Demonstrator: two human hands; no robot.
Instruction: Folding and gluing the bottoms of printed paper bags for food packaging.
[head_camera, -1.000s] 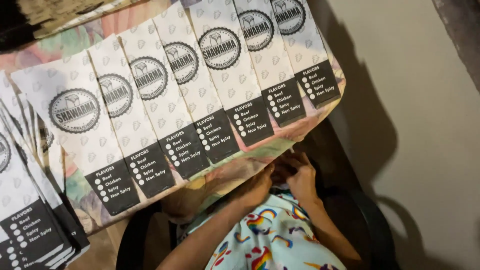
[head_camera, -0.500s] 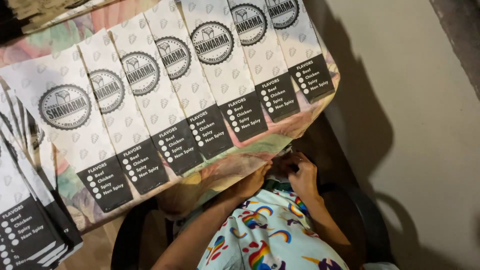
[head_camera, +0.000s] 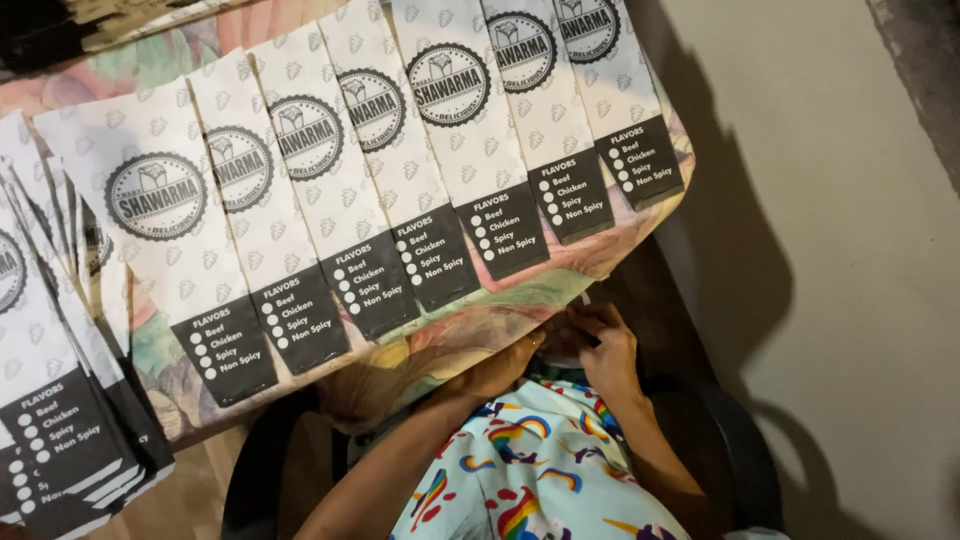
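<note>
Long white paper sleeves (head_camera: 330, 190) with round black emblems and black bottom panels are lying overlapped in a row across the table, more stacked (head_camera: 60, 440) at left.

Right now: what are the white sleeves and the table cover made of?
Sleeves: looks like thin matte paper, flat with sharp creased edges, printed black panel at the lower end, no gloss. Table cover: probably soft fabric with a floral print, since it drapes over the table edge beside the left hand and right hand; coated cloth can't be ruled out.
</note>
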